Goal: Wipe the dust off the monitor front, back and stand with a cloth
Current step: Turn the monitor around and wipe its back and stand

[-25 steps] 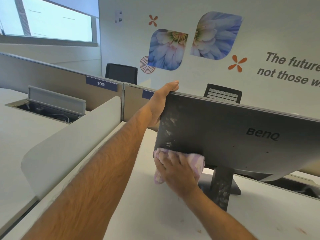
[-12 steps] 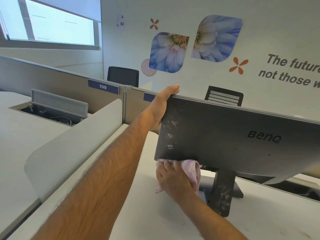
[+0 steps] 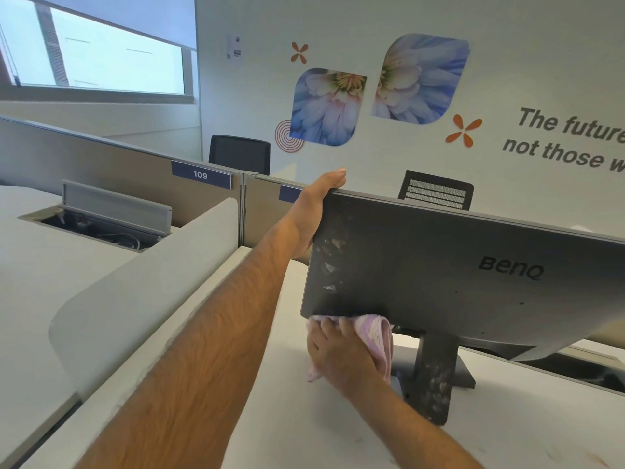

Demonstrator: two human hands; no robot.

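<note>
Partition tag [image 3: 201, 174] reads "109". Left hand [image 3: 313, 211] grips monitor [image 3: 439, 265] top-left corner; "BenQ" back faces camera, long axis horizontal. Below, right hand [image 3: 341, 353] clutches pink cloth [image 3: 378, 336] against bottom edge, above desk [image 3: 270, 418]. Wall text [image 3: 568, 140]: "The future".

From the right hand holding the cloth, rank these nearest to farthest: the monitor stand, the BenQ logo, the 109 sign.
Measured from the right hand:
1. Monitor stand, just to its right on the desk.
2. BenQ logo, up and right on the monitor back.
3. 109 sign, far up left on the partition.
</note>
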